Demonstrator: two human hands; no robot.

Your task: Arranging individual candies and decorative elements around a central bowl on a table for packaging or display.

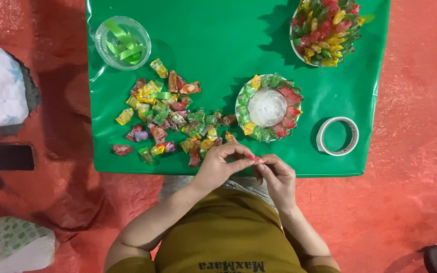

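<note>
From the head camera, both hands meet just below the near edge of the green sheet [218, 45]. The left hand [217, 167] and the right hand [278, 178] pinch a small red wrapped candy [254, 158] between their fingertips, each hand closed on one end of it, so the candy sits between the two hands, just off the sheet's near edge. It looks very light, with a crinkly, probably slick wrapper over a hard core (the twisted ends seem the surest places to grip, since the middle may slide under the fingers).

On the sheet, just beyond the hands, lies a loose pile of wrapped candies [170, 119] in red, yellow and green. Right of that pile stands a half-covered candy ring [269, 107], its white dome bare in the middle. Further right on the sheet lies a roll of tape [337, 135]. At the sheet's far right corner stands a fully covered candy dome [325, 30]; at its far left, a clear cup of green ribbon strips [123, 42]. Off the sheet's left edge, on the red floor, lies a dark phone [6, 156]. Nothing stands between the hands and the ring.
</note>
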